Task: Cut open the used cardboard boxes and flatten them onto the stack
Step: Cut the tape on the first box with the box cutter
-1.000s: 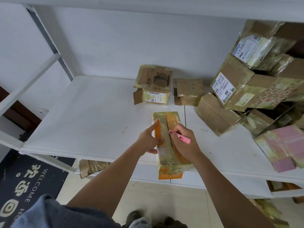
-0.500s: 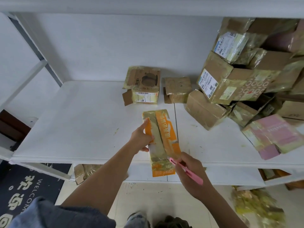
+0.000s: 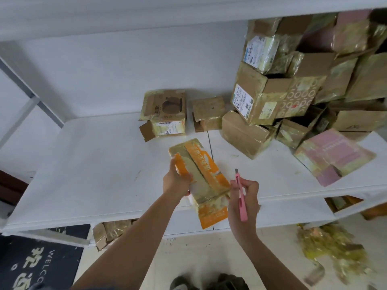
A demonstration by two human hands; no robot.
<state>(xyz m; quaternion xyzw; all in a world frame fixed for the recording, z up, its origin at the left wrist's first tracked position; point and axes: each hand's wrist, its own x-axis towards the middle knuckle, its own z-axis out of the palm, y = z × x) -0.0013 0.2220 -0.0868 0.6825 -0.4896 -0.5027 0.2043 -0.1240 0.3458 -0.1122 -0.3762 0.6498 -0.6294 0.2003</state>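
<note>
Gripping the orange box [image 3: 201, 176] at mid-frame, our left hand [image 3: 176, 181] is steadying it over the shelf [image 3: 94, 174] edge. Our right hand [image 3: 244, 197] is pinching the pink cutter [image 3: 240, 195], blade up, probably keeping it clear of the box.

- Box pile [image 3: 314, 84] runs off the right edge, its far side unseen.
- Doormat [image 3: 39, 262] lettering cut by the left and bottom edges.
- Yellow tape scraps [image 3: 333, 250] on the floor, blurred.
- Labels on the boxes too small to read.
- Shoes [image 3: 209, 282] cropped at the bottom.
</note>
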